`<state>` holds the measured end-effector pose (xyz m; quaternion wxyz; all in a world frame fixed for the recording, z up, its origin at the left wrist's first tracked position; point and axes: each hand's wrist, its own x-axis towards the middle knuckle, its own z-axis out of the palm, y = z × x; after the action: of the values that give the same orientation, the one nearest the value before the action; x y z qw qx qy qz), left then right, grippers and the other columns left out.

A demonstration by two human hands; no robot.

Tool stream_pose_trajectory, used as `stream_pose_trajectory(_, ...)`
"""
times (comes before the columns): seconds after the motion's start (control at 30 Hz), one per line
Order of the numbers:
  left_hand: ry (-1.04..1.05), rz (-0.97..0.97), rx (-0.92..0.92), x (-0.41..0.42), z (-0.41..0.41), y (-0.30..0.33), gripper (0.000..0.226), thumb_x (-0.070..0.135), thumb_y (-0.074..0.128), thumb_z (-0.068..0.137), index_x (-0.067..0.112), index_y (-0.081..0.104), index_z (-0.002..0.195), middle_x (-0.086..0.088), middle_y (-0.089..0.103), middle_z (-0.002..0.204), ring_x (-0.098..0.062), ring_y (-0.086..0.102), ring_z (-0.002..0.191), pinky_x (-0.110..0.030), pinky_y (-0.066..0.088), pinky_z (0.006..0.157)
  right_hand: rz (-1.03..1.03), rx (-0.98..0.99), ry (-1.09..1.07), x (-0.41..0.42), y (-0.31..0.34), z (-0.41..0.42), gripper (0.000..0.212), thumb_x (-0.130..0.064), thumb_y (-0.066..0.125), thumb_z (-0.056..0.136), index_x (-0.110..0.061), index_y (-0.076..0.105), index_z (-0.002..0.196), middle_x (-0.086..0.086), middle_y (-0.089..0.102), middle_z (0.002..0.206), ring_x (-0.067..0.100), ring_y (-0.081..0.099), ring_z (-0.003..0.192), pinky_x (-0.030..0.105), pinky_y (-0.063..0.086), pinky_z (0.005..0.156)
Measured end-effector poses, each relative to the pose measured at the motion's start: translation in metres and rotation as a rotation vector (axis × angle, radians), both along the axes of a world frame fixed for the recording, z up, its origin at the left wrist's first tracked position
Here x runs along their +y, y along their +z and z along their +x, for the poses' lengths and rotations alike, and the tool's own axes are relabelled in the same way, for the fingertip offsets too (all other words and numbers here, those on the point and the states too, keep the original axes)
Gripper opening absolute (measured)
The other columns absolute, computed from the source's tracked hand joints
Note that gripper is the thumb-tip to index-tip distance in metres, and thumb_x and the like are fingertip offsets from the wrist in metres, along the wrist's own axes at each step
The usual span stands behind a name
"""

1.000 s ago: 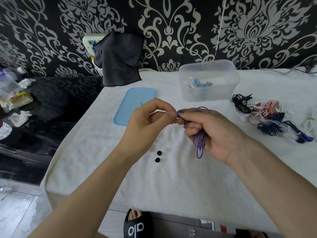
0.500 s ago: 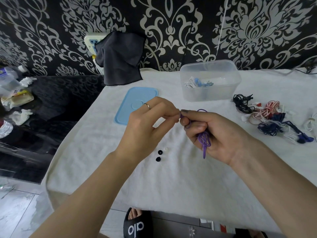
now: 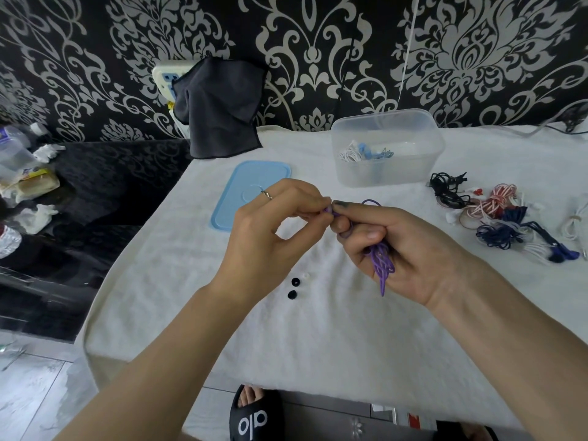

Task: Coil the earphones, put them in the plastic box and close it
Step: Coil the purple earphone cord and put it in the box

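Far left we've got the blue lid lying flat on the white cloth, off the box, w/ a dark rag hanging behind it. Next over, our left hand is up above the cloth, thumb & fingertips pinching the free end of the purple earphones right where it meets the other hand. Below it, two black ear tips and a white one sit loose on the cloth, apart from everything.

Our right hand has its fingers curled round the purple bundle: loops stick out under the fist, one small loop pokes up above the knuckles. So the earphones are in the air btwn both hands, not yet in the box.

Handling, as we judge it: thin cable, v. light, soft, a bit springy, so the loops prob. want to spring open if the fist relaxes. Best hold is across the middle of the bundle, all strands pinched together; don't tug at the buds or plug, joints there are likely the weak spot.

Further right, the plastic box stands open, a white and a blue coil already inside. Far right, a pile of other earphones, black, red-white, navy, still waits.
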<state>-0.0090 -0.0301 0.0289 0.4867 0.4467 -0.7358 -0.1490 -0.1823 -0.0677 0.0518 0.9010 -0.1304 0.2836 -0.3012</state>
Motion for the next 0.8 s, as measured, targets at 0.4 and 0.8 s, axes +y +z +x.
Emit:
stream_pose_trajectory(0.4, -0.062, 0.161, 0.192, 0.0026, 0.0013, 0.0028, 0.013, -0.003, 0.07, 0.091, 0.008, 0.068, 0.097, -0.009, 0.064, 0.095, -0.019, 0.066, 0.087, -0.029, 0.054, 0.083, 0.018, -0.064, 0.076, -0.0015, -0.0002, 0.0025, 0.012, -0.004, 0.066, 0.077, 0.004, 0.071, 0.085, 0.006, 0.049, 0.077, 0.002, 0.024, 0.061, 0.008, 0.039, 0.04)
stream_pose_trajectory(0.8, 0.064, -0.029, -0.091, -0.0014, 0.0032, 0.0056, 0.004, 0.001, 0.07, 0.092, 0.0, 0.07, 0.096, -0.007, 0.067, 0.093, -0.012, 0.066, 0.083, -0.024, 0.055, 0.078, 0.007, -0.015, 0.054, -0.0041, -0.0038, 0.0059, 0.02, -0.005, 0.067, 0.079, 0.002, 0.068, 0.098, 0.008, 0.052, 0.091, 0.002, 0.02, 0.068, 0.009, 0.04, 0.041)
